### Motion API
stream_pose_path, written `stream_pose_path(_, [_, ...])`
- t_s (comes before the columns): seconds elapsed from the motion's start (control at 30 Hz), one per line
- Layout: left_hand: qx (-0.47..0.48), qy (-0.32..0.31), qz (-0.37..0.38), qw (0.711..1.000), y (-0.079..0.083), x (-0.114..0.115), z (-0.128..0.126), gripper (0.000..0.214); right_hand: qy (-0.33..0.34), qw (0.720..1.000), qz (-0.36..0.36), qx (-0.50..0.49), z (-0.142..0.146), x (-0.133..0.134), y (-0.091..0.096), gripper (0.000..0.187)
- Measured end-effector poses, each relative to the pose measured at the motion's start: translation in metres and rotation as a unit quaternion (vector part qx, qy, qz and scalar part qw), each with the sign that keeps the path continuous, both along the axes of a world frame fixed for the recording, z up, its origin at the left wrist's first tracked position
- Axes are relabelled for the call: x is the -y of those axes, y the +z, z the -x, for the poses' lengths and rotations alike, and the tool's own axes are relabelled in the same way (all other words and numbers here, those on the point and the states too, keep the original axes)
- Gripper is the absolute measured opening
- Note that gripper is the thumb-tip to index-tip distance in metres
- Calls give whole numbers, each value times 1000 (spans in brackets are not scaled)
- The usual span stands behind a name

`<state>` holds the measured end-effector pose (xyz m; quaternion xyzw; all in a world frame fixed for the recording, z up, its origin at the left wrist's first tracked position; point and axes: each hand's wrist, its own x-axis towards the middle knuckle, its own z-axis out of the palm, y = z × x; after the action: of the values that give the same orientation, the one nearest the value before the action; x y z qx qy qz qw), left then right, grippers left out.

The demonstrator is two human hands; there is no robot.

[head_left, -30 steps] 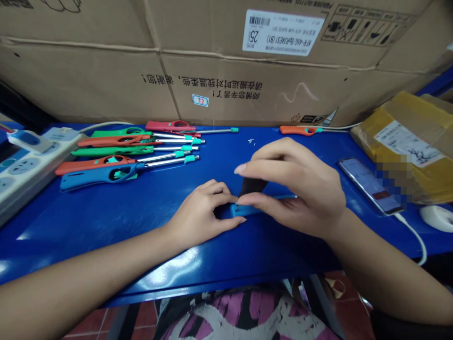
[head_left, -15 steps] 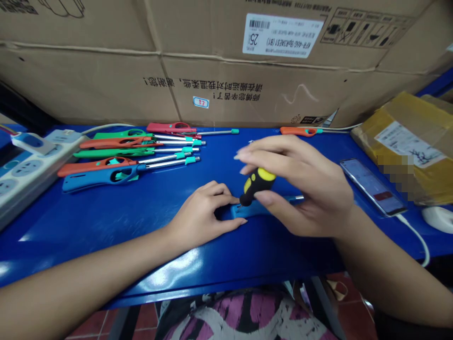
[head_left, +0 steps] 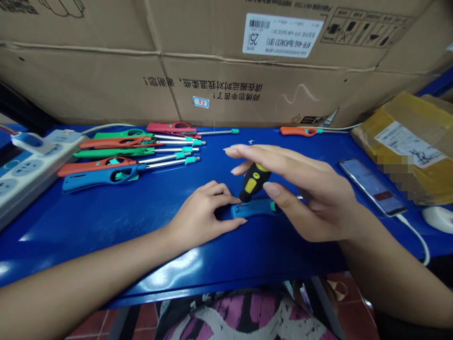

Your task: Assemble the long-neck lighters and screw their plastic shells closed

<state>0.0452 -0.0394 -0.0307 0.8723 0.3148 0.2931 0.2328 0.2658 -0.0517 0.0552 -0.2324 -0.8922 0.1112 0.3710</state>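
Observation:
A blue stick lighter [head_left: 255,208] lies on the blue table in front of me. My left hand [head_left: 202,210] rests on the tabletop, its thumb and forefinger closed about the lighter's handle end. Over the same end stands a short black-and-yellow screwdriver [head_left: 253,184], tilted, its tip at the handle. My right hand [head_left: 304,189] holds the screwdriver's top under its long, stretched fingers, with the thumb beside the grip. The right hand hides part of the screwdriver and the lighter's far end.
Several coloured stick lighters [head_left: 102,178] lie at the left beside a white power strip [head_left: 38,163]. An orange lighter [head_left: 299,131] lies at the back. On the right are a phone [head_left: 373,186] on a cable and a taped parcel [head_left: 406,141]. A large carton [head_left: 212,42] walls the back.
My right hand has turned about the screwdriver and its thumb has come off the front of the grip. The screwdriver stands a little more upright. My left hand and the lighter have stayed put.

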Motion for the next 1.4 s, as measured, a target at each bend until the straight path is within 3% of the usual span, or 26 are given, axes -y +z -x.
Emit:
stream_pose_path(0.23, [-1, 2, 18, 1000, 0, 0, 0, 26, -33, 997, -63, -22, 1, -1, 1, 27])
stream_pose_path(0.43, [6, -2, 2, 1000, -2, 0, 0, 32, 28, 999, 16, -3, 1, 4, 6, 36])
stream_pose_path(0.63, [1, -1, 19, 1000, 0, 0, -1, 25, -27, 995, -80, -46, 4, 0, 1, 21])
stream_pose_path(0.83, [10, 0, 9, 1000, 0, 0, 0, 30, 19, 1000, -14, 6, 2, 2, 2, 36])
stream_pose_path(1.03, [5, 2, 20, 1000, -2, 0, -1, 27, -60, 991, -117, 3, 3, 0, 2, 23])
stream_pose_path(1.27, [2, 1, 27, 1000, 0, 0, -1, 30, 8, 1000, -5, 28, -1, 5, 4, 36])
stream_pose_path(1.4, [-13, -4, 45, 999, 0, 0, -1, 30, -32, 997, -68, -3, 3, 4, 3, 27])
